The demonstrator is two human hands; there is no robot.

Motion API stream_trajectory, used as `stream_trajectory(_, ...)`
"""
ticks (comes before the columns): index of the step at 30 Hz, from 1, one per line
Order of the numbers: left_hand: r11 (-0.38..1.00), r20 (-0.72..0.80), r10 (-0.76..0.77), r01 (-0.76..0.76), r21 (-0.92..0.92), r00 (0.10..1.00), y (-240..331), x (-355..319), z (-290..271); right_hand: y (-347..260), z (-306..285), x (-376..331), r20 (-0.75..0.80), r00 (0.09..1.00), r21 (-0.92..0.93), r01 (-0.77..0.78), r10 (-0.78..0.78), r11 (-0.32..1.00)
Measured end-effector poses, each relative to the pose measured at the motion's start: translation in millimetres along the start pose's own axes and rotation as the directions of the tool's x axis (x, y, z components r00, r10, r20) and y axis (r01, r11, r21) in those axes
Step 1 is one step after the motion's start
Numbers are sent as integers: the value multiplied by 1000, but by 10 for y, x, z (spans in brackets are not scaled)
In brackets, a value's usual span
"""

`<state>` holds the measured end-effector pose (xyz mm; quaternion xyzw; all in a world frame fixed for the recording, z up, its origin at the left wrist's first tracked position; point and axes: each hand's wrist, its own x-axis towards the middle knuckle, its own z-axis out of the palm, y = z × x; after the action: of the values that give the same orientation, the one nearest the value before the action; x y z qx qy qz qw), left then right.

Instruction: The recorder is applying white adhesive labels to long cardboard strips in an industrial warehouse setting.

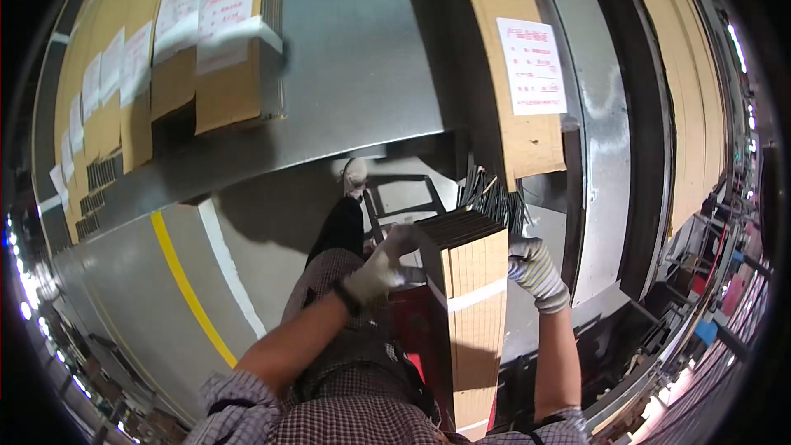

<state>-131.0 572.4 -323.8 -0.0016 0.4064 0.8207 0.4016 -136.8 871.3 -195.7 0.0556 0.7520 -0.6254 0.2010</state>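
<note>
In front of my body a tall bundle of flat cardboard strips (482, 268) stands on end, bound with white bands. Its dark upper end faces me. My left hand (381, 270), in a pale work glove, is at the bundle's left side. Its fingers and thumb are apart and slightly blurred; whether they touch the cardboard is unclear. My right hand (540, 274), in a striped glove with dark fingertips, is close against the bundle's right edge. Its fingers are curled, and what they hold, if anything, is hidden.
Banded cardboard bundles with white labels (227, 21) lie on a grey metal table (354, 49) at the far left. Another labelled bundle (527, 140) is at right. Thin black strips (486, 194) hang behind my bundle. A dark stool frame (404, 181) stands on the floor.
</note>
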Motion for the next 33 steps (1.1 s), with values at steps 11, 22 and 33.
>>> stream_trajectory(11,862,-8,-343,319,394,939,219,-110,-380,-1163,1255,-223,-458,879,14,-140,131,990)
stream_trajectory(22,-420,343,-246,-418,806,907,2450,-6,1392,-1831,1217,-324,-181,877,-613,253,-445,748)
stream_trajectory(33,-353,737,-240,-764,540,632,2064,651,1239,-341,57,198,-22,994,-819,-78,104,568)
